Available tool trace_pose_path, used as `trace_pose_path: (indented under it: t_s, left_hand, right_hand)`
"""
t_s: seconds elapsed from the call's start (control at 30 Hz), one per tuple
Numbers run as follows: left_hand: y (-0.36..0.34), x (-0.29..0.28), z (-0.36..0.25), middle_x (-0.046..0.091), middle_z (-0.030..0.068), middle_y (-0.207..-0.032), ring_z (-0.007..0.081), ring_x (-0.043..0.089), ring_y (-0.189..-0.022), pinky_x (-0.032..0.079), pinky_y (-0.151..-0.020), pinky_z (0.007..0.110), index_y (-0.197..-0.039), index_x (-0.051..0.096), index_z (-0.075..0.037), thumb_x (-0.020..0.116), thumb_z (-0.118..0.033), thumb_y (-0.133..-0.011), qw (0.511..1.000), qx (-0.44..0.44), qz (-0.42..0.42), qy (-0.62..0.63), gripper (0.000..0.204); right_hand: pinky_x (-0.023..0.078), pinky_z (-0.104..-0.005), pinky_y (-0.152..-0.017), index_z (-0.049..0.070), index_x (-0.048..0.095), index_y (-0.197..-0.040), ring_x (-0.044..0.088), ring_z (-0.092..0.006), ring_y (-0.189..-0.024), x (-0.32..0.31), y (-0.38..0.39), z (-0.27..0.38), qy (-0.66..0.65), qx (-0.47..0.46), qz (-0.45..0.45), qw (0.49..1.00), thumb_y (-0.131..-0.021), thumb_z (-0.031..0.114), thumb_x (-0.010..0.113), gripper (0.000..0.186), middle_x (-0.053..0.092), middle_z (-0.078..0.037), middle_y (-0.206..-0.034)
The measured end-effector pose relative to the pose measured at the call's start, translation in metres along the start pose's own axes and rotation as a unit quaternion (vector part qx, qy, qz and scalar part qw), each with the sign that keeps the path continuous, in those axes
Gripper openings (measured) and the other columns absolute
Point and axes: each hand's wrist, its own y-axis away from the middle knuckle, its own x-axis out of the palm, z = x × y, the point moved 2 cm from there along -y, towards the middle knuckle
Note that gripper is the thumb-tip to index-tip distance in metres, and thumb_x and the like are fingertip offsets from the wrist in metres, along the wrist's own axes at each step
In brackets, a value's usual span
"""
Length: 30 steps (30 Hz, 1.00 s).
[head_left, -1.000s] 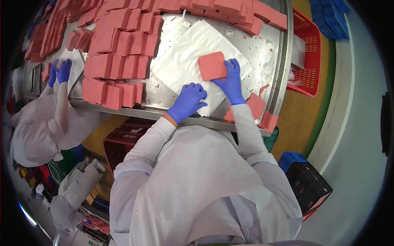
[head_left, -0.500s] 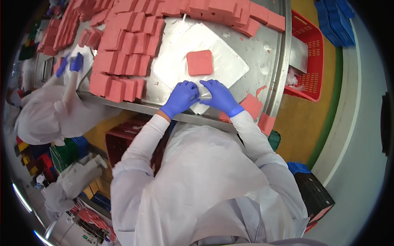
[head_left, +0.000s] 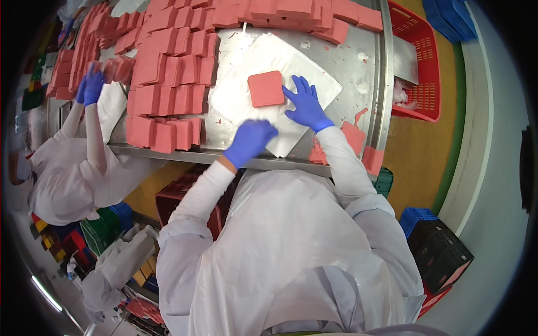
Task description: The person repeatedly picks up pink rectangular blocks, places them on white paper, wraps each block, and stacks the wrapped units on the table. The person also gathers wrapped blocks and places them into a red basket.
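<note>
A flat pink slab with rounded corners lies on a stack of thin white sheets, one corner of which points toward the table's near edge. My right hand, in a blue glove, is open over the sheets with its fingers spread. Its fingertips are at the slab's right edge; whether they touch it is hard to tell. Over the sheets' near left side is my gloved left hand, blurred by motion. Its fingers appear curled, but anything inside them is hidden.
Rows of pink blocks stand left and behind on the metal table. Pink scraps lie at the near right. A red crate stands beyond the right edge. At left, a co-worker's gloved hands are by pink blocks.
My hands have parted from the sheet's near corner, which now lies flatter. The right one moved up beside the slab; the left stays near. The co-worker's hands moved to pink blocks.
</note>
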Motion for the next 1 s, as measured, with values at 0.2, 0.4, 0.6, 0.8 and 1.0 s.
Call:
trace_pose_path:
  t_s: [0.2, 0.4, 0.6, 0.8, 1.0]
  left_hand:
    - [-0.117, -0.047, 0.077, 0.062, 0.0116, -0.101, 0.0319, 0.058, -0.098, 0.043, -0.084, 0.045, -0.107, 0.064, -0.011, 0.065, -0.024, -0.079, 0.939, -0.162, -0.303, -0.032, 0.031]
    - [-0.095, 0.001, 0.039, 0.056, 0.0169, -0.126, 0.0316, 0.049, -0.119, 0.035, -0.100, 0.045, -0.123, 0.056, -0.005, 0.063, -0.030, -0.082, 0.952, -0.143, -0.271, -0.022, 0.049]
    - [-0.029, -0.013, 0.001, 0.065, 0.0125, -0.104, 0.0293, 0.061, -0.091, 0.046, -0.078, 0.042, -0.111, 0.064, -0.005, 0.057, -0.028, -0.091, 0.982, -0.169, -0.035, -0.081, 0.031]
    - [-0.021, -0.016, -0.018, 0.065, 0.0077, -0.105, 0.0299, 0.058, -0.100, 0.045, -0.085, 0.042, -0.112, 0.064, -0.008, 0.059, -0.031, -0.088, 0.959, -0.168, -0.215, 0.083, 0.033]
    - [-0.044, -0.003, -0.002, 0.064, 0.0097, -0.115, 0.0299, 0.059, -0.106, 0.041, -0.093, 0.045, -0.110, 0.064, -0.007, 0.058, -0.023, -0.088, 0.975, -0.156, -0.124, -0.098, 0.028]
  right_hand:
    - [0.042, -0.0366, -0.100, 0.001, 0.044, -0.138, 0.053, -0.0359, -0.117, -0.055, -0.094, 0.023, -0.368, -0.027, -0.190, 0.910, -0.082, 0.041, 0.070, 0.073, 0.053, -0.022, -0.130]
    - [0.024, -0.0460, -0.114, 0.003, 0.044, -0.139, 0.023, -0.0329, -0.142, -0.007, -0.134, 0.074, -0.019, 0.030, 0.139, 0.990, -0.081, 0.071, 0.048, 0.090, 0.028, -0.019, -0.152]
    - [0.041, -0.0413, -0.101, 0.005, 0.050, -0.134, 0.053, -0.0308, -0.121, 0.002, -0.110, 0.004, -0.306, 0.062, -0.093, 0.945, -0.082, 0.049, 0.062, 0.069, 0.056, -0.020, -0.128]
    - [0.049, -0.0400, -0.065, 0.008, 0.062, -0.117, 0.061, -0.0260, -0.076, -0.023, 0.016, -0.043, -0.262, 0.155, -0.187, 0.934, -0.081, 0.007, 0.061, 0.036, 0.061, -0.011, -0.082]
    - [0.048, -0.0315, -0.086, 0.007, 0.065, -0.113, 0.063, -0.0242, -0.095, -0.033, 0.036, 0.019, -0.290, 0.065, 0.087, 0.951, -0.084, 0.021, 0.068, 0.032, 0.064, -0.015, -0.104]
